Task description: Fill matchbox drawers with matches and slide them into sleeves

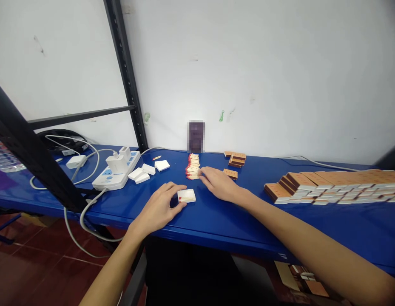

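A small white matchbox tray (186,195) lies on the blue shelf with a few matches inside, red heads to the left. My left hand (163,204) grips its left end between thumb and fingers. Just beyond the tray, a long pile of loose red-tipped matches (193,165) runs toward the wall. My right hand (218,182) is at the near right side of this pile, its fingers closed together on the match ends. How many matches it pinches is hidden.
White trays (141,173) lie at left beside a power strip (116,172) with cables. Brown matchbox sleeves (237,159) sit behind my right hand. A long stack of matchboxes (331,185) fills the right side. A black post (34,148) rises at left; a blurred dark object (196,136) stands against the wall.
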Demonstrator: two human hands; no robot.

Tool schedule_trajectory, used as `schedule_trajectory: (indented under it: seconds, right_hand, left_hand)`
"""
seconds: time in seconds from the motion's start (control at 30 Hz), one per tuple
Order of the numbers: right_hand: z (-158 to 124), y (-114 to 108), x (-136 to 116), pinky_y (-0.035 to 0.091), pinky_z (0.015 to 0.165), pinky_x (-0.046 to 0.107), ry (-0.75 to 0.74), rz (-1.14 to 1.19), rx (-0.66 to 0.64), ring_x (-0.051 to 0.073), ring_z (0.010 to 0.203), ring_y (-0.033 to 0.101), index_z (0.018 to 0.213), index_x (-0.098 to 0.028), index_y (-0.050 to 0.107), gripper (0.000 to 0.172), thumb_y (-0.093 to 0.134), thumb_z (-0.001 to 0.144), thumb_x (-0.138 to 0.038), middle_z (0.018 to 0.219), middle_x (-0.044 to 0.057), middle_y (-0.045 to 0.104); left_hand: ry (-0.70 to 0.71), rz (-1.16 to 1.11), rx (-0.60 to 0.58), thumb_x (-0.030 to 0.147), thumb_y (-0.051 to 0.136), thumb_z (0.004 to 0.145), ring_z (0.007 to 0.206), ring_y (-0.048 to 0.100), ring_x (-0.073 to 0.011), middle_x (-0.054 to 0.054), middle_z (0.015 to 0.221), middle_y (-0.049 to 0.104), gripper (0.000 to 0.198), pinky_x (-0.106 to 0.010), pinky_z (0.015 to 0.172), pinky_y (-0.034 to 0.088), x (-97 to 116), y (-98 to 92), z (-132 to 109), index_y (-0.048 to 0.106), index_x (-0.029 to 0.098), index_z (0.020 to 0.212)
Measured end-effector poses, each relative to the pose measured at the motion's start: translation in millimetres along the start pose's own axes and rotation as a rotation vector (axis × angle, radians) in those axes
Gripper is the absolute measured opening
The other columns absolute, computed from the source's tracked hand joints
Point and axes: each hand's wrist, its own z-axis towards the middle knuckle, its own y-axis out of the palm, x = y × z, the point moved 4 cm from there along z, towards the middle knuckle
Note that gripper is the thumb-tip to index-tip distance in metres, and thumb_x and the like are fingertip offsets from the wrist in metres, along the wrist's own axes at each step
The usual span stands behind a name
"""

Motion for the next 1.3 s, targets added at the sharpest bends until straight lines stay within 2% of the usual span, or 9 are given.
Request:
schedule_trajectory:
  seconds: [0.17, 0.37, 0.63, 0.8, 0.97, 1.1, 1.23, 1.3]
  right_hand:
    - [6, 11, 21, 0.04, 0.073, 0.03, 0.041, -0.101, -0.043, 0.02, 0.09, 0.06, 0.102, -0.021, 0.056, 0.015, 0.043, 0.098, -0.028, 0.101, 0.006, 0.063]
    - [9, 14, 20, 0.039, 0.074, 0.029, 0.015, -0.049, -0.065, 0.02, 0.092, 0.06, 0.097, -0.021, 0.056, 0.014, 0.043, 0.097, -0.025, 0.1, 0.005, 0.066]
    - [5, 12, 19, 0.039, 0.069, 0.029, 0.023, 0.029, -0.174, 0.018, 0.08, 0.059, 0.091, -0.021, 0.053, 0.016, 0.04, 0.097, -0.027, 0.092, 0.005, 0.065]
    - [-2, 4, 5, 0.04, 0.072, 0.03, -0.021, 0.048, -0.178, 0.019, 0.083, 0.058, 0.091, -0.019, 0.051, 0.021, 0.033, 0.1, -0.027, 0.095, 0.008, 0.063]
    - [-13, -9, -24, 0.037, 0.068, 0.029, -0.078, 0.089, -0.15, 0.018, 0.077, 0.057, 0.093, -0.021, 0.049, 0.018, 0.034, 0.1, -0.027, 0.092, 0.004, 0.064]
    - [-19, -4, -43, 0.036, 0.069, 0.03, -0.143, 0.084, -0.212, 0.017, 0.072, 0.056, 0.092, -0.022, 0.051, 0.018, 0.037, 0.1, -0.03, 0.087, 0.002, 0.064]
    - [-14, -1, -34, 0.038, 0.07, 0.029, -0.064, 0.111, -0.114, 0.017, 0.081, 0.058, 0.095, -0.022, 0.052, 0.018, 0.038, 0.099, -0.031, 0.093, 0.003, 0.065]
    - [-9, 0, -21, 0.038, 0.07, 0.028, 0.012, 0.094, -0.044, 0.017, 0.082, 0.058, 0.095, -0.022, 0.052, 0.018, 0.037, 0.099, -0.031, 0.094, 0.004, 0.065]
  left_hand:
    - [0.038, -0.002, 0.02, 0.025, 0.057, 0.091, 0.102, 0.057, -0.0202, -0.004, 0.113, 0.058, 0.032, -0.036, 0.092, 0.046, 2, -1.6, 0, 0.059, 0.026, 0.122]
    - [0.031, -0.037, -0.017, 0.026, 0.057, 0.091, 0.098, 0.059, -0.0195, -0.003, 0.112, 0.06, 0.031, -0.034, 0.088, 0.048, 4, -2.2, 0, 0.06, 0.027, 0.122]
    - [0.022, -0.028, -0.027, 0.03, 0.056, 0.091, 0.097, 0.06, -0.0204, -0.004, 0.108, 0.062, 0.03, -0.035, 0.088, 0.048, 4, -1.9, 0, 0.061, 0.026, 0.121]
    - [-0.035, 0.01, -0.012, 0.036, 0.057, 0.091, 0.104, 0.059, -0.0225, -0.003, 0.11, 0.064, 0.037, -0.039, 0.097, 0.044, 1, -1.1, 0, 0.057, 0.027, 0.126]
    - [-0.097, -0.008, 0.01, 0.039, 0.059, 0.089, 0.097, 0.058, -0.0221, -0.003, 0.106, 0.064, 0.055, -0.039, 0.089, 0.047, -6, 0.6, -2, 0.043, 0.028, 0.14]
    - [-0.067, -0.033, -0.001, 0.037, 0.059, 0.089, 0.098, 0.058, -0.0218, -0.003, 0.11, 0.063, 0.059, -0.04, 0.093, 0.046, -5, 0.8, -2, 0.038, 0.029, 0.143]
    - [-0.012, -0.014, 0.006, 0.036, 0.058, 0.09, 0.103, 0.059, -0.0212, -0.002, 0.111, 0.065, 0.047, -0.045, 0.107, 0.036, 0, -1.2, -1, 0.048, 0.028, 0.136]
    - [-0.004, -0.001, -0.01, 0.035, 0.058, 0.091, 0.102, 0.059, -0.0213, -0.002, 0.11, 0.065, 0.039, -0.043, 0.104, 0.038, 2, -1.6, 0, 0.055, 0.028, 0.129]
